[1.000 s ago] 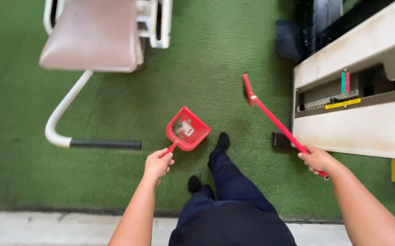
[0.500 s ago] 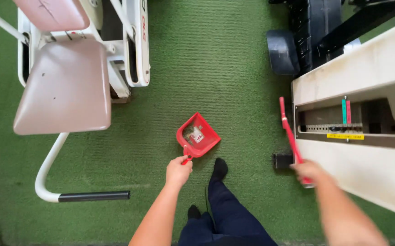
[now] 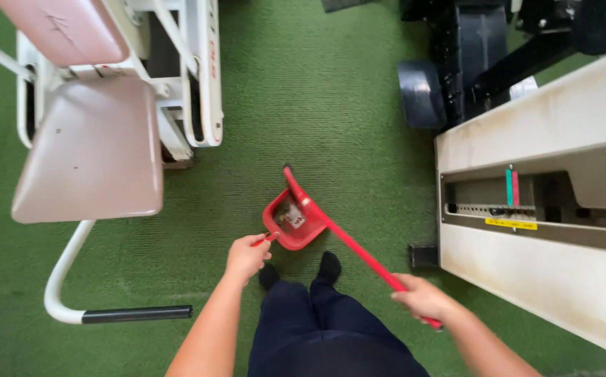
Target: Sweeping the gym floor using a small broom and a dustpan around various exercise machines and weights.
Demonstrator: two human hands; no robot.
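Observation:
My left hand (image 3: pixel 246 255) grips the short handle of a red dustpan (image 3: pixel 290 222) held just above the green carpet, with a little debris and a label inside it. My right hand (image 3: pixel 423 299) holds the end of a long red broom handle (image 3: pixel 362 256). The broom slants up and to the left, and its red head (image 3: pixel 293 186) lies across the dustpan's far edge. My dark trouser legs and black-socked feet (image 3: pixel 328 268) stand right behind the pan.
A white-framed exercise machine with pink padded seat (image 3: pixel 90 150) and a curved tube foot (image 3: pixel 65 274) stands at the left. A cream weight-stack machine (image 3: pixel 554 209) fills the right side, with black equipment (image 3: pixel 456 63) behind it. Green carpet (image 3: pixel 317 105) runs between them.
My right hand swung the broom leftward from beside the cream machine until its head met the dustpan. My left hand and the pan shifted slightly left. The view tilted a little.

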